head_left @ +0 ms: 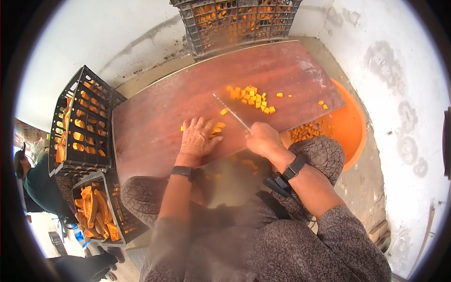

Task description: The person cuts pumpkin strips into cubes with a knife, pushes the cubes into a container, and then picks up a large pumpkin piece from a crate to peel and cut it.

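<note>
My left hand (199, 137) lies over yellow-orange strips (219, 127) on the reddish board (164, 101), its fingers bent on top of them. The strips show on both sides of the hand. My right hand (264, 139) is wrapped round the handle of a knife (231, 112), whose blade points up and to the left over the board. One small piece (223, 111) lies beside the blade. Beyond the knife is a pile of orange cubes (253, 97), with a few loose cubes (322, 104) farther right.
An orange tub (355, 127) holding cubes stands below the board's right end. Black crates (89, 127) with orange pieces stand at the left, another crate (239, 23) behind the board. People (44, 183) are at the far left. A white wall rises on the right.
</note>
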`<state>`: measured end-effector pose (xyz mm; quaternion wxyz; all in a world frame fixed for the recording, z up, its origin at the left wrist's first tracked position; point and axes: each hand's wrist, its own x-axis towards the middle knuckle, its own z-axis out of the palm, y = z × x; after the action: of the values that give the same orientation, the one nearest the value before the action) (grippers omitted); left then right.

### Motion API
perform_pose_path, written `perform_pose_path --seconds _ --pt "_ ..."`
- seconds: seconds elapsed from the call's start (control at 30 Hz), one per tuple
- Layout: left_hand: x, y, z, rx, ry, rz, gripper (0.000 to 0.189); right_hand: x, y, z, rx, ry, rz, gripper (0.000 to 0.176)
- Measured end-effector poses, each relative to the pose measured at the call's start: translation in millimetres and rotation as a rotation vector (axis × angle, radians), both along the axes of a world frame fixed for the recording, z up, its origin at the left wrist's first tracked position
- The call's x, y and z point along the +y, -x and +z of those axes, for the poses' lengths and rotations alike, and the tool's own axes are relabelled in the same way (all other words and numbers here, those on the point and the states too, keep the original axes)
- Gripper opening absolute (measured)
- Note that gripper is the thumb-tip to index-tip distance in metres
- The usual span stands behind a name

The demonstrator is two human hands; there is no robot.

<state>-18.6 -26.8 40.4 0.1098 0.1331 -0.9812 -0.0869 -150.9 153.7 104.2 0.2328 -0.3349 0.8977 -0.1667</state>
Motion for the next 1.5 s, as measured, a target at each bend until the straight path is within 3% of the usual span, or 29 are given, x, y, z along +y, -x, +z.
perform_pose_path --seconds 0.33,0.43,0.57,0.63,0.87,1.13,1.3,1.5 --pt "-14 -26 -22 0.123 0.121 0.297 0.048 1 0 -3 0.033 -0.024 0.047 0.02" --pt "-17 -34 -19 0.102 0.085 0.37 0.048 2 0 -3 0.016 0.046 0.035 0.029" --pt "-14 -36 -16 0.122 0.077 0.394 0.049 2 1 -1 0.018 0.034 0.039 0.03" --pt "-13 -34 -17 0.238 0.126 0.261 0.045 3 1 -2 0.023 0.039 0.034 0.031" --pt "0 -11 -19 0.248 0.129 0.047 0.037 8 -1 10 -0.09 0.108 0.015 0.032" --pt "-8 -17 -28 0.165 0.078 0.178 0.036 0 -1 4 -0.192 -0.014 -0.005 0.027" --pt "-23 -28 -35 0.105 0.136 0.233 0.04 1 6 -3 -0.127 0.002 -0.079 0.027" --pt "-22 -29 -28 0.213 0.179 0.366 0.048 2 -1 5 0.001 -0.017 -0.003 0.026"
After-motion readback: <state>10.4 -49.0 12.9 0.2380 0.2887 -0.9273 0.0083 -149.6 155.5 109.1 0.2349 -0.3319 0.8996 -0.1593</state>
